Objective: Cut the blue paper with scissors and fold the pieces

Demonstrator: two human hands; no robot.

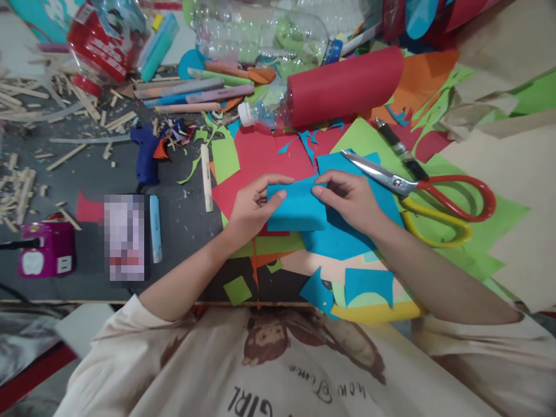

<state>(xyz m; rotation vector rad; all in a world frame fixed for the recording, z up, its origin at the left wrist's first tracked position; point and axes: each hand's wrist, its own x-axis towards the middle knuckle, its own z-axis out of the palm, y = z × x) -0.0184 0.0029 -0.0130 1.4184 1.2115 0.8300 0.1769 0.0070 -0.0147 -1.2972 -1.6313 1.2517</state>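
Both my hands hold a small blue sheet of paper (pixel 297 209) over the table, close to my body. My left hand (pixel 259 202) pinches its upper left part, thumb on top. At its upper right corner, my right hand (pixel 345 194) grips it between thumb and fingers. Beneath lies a larger blue sheet (pixel 356 240), with a red sheet (pixel 260 153) to its left. To the right of my right hand, scissors (pixel 402 185) with one red and one yellow handle rest partly opened. A black pen (pixel 402 149) lies just beyond their blades.
A bottle wrapped in red paper (pixel 343 87) lies behind my hands, near several markers (pixel 195 92). On the left are a blue glue gun (pixel 147 153), scattered wooden sticks (pixel 26 191), a purple box (pixel 47 249) and a light blue marker (pixel 155 229). Green paper (pixel 490 214) spreads at right.
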